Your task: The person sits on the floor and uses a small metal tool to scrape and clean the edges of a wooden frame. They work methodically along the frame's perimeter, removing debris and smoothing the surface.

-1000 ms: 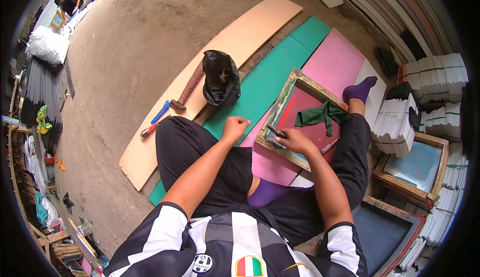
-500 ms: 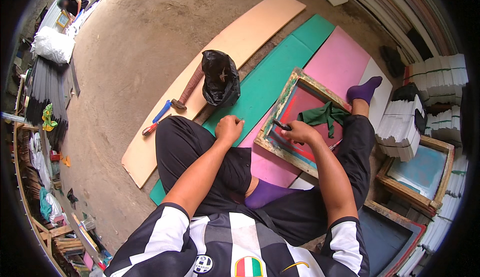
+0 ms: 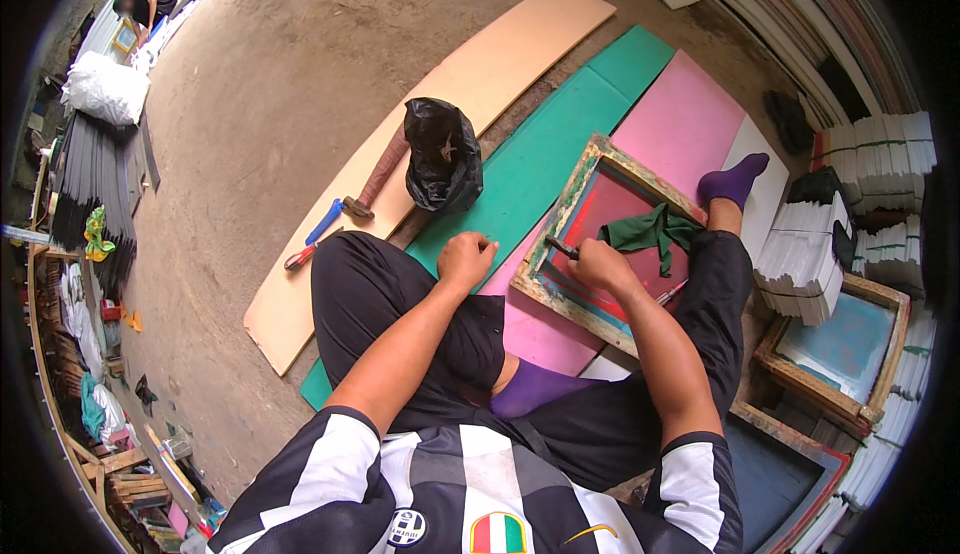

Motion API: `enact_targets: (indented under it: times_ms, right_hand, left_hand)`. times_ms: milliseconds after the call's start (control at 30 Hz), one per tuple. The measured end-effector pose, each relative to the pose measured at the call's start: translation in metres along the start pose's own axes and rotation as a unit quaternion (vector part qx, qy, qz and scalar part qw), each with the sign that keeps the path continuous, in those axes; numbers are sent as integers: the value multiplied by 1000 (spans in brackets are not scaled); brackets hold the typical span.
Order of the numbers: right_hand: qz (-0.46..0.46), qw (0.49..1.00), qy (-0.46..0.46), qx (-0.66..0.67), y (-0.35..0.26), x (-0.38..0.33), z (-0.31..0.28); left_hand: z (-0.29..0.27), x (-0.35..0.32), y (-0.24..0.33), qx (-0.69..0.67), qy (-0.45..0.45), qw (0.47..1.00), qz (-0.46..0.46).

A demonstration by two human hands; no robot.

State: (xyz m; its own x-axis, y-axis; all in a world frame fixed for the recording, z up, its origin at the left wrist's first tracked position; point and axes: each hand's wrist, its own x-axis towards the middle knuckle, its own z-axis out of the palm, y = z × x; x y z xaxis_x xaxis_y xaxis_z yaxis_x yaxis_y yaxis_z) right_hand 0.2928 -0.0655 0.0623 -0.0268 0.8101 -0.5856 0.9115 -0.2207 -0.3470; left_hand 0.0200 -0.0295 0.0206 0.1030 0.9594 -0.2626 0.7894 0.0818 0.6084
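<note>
Scraping of the frame (image 3: 585, 244) appears to be in hand: a dark tool (image 3: 560, 247) is clamped in the right hand (image 3: 603, 264), tip on the red mesh. Beyond that grip lies a green rag (image 3: 652, 231). The left hand (image 3: 467, 258) is fisted, empty. Steady strokes are called for next.

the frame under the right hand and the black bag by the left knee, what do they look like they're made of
Frame: looks like bare wood, worn and stained with paint, holding a taut red-coated mesh, likely fabric. Black bag: probably thin plastic film, glossy and crinkled, knotted at the top. The right hand holds a small dark tool on the mesh; its material is unclear.
</note>
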Motion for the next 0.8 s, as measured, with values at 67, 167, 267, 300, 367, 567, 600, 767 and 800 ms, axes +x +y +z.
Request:
enact_targets:
  times_ms: [67, 167, 267, 300, 367, 567, 600, 767, 800]
  right_hand:
    - [0, 999, 47, -29, -9, -9, 5]
    - [13, 995, 84, -55, -13, -16, 16]
    - [5, 986, 142, -88, -6, -11, 31]
    - [-13, 983, 158, -96, -8, -11, 33]
    - [-56, 975, 178, -118, -12, -10, 36]
    - [-157, 953, 198, -167, -51, -22, 37]
    - [-161, 953, 198, -165, -56, -23, 38]
    - [-159, 972, 142, -102, -58, -28, 35]
    - [-151, 978, 118, -77, -59, -31, 29]
  left_hand:
    - [1, 0, 1, -7, -1, 1000, 4]
    - [5, 0, 1, -16, 0, 1000, 20]
    - [11, 5, -2, -51, 7, 997, 50]
    - [13, 4, -6, -79, 11, 995, 64]
    - [17, 7, -12, -165, -28, 984, 59]
    - [-5, 12, 4, -398, -248, 880, -73]
    - [-4, 14, -3, -409, -265, 869, -85]
    - [2, 18, -19, -437, -267, 846, -147]
    - [1, 17, -17, -442, -249, 847, -159]
